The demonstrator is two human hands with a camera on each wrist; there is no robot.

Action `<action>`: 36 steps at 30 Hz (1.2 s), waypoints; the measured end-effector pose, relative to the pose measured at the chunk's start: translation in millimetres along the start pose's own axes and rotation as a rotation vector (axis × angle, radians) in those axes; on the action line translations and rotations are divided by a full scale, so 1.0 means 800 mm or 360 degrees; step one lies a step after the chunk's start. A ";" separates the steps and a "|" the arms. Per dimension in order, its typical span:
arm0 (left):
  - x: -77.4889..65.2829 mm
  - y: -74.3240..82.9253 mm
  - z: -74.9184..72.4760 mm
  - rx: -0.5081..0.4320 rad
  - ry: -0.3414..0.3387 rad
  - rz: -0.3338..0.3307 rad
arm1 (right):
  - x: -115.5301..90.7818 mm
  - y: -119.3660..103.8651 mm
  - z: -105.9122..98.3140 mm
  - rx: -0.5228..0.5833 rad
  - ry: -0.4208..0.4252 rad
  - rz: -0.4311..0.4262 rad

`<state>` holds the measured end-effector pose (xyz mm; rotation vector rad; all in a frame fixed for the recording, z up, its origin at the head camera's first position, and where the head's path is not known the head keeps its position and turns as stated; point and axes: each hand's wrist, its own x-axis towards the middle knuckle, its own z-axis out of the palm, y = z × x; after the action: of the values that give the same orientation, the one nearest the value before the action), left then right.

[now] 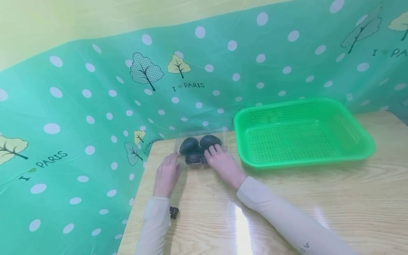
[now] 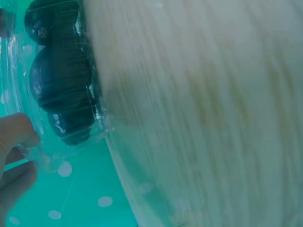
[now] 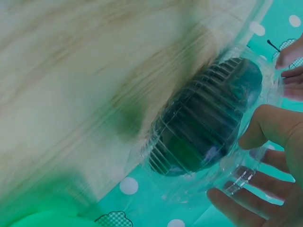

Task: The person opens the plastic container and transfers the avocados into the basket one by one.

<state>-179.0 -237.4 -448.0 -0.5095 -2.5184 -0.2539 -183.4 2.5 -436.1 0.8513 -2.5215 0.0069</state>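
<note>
Far left, running on behind everything: teal cloth [image 1: 71, 117], white dots, printed trees, "PARIS" lettering. Wood-grain table [image 1: 207, 216] below it. Left forearm in a pale sleeve [image 1: 153, 223], a small black piece [image 1: 174, 212] showing beside it. Left hand [image 1: 166, 175] at the near left edge of a clear plastic container [image 1: 195, 164] — thumb and fingers pinch the thin rim, plainest in the left wrist view.

Container sits on the table near its back left corner, close to the cloth. Inside, dark ovals [image 1: 189, 146], smooth and glossy; two show clearly from the head, more dark shapes toward the front. Ribbed wall seen from the right wrist. Cannot tell if a lid is fastened.

Right hand [image 1: 224, 164] on the container's right side — thumb above, fingers bent about the clear edge, gripping it. Farther right, a green basket [image 1: 306, 161], slotted base and walls, just beside the container.
</note>
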 end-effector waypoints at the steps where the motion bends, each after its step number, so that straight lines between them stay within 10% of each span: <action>1: 0.000 0.000 0.000 0.0002 -0.0001 0.0002 | 0.000 -0.001 0.001 0.0007 -0.0006 0.0009; 15: 0.001 -0.004 0.007 0.0002 0.0081 0.0076 | 0.005 -0.007 -0.001 -0.0079 -0.0009 0.0037; 36: 0.001 0.000 0.007 -0.0121 0.0016 -0.0124 | 0.015 -0.010 -0.012 -0.0179 -0.0019 -0.0040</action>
<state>-182.5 -235.8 -452.0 -0.4387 -2.5295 -0.3816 -183.2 -9.7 -423.7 0.8399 -2.4955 -0.1471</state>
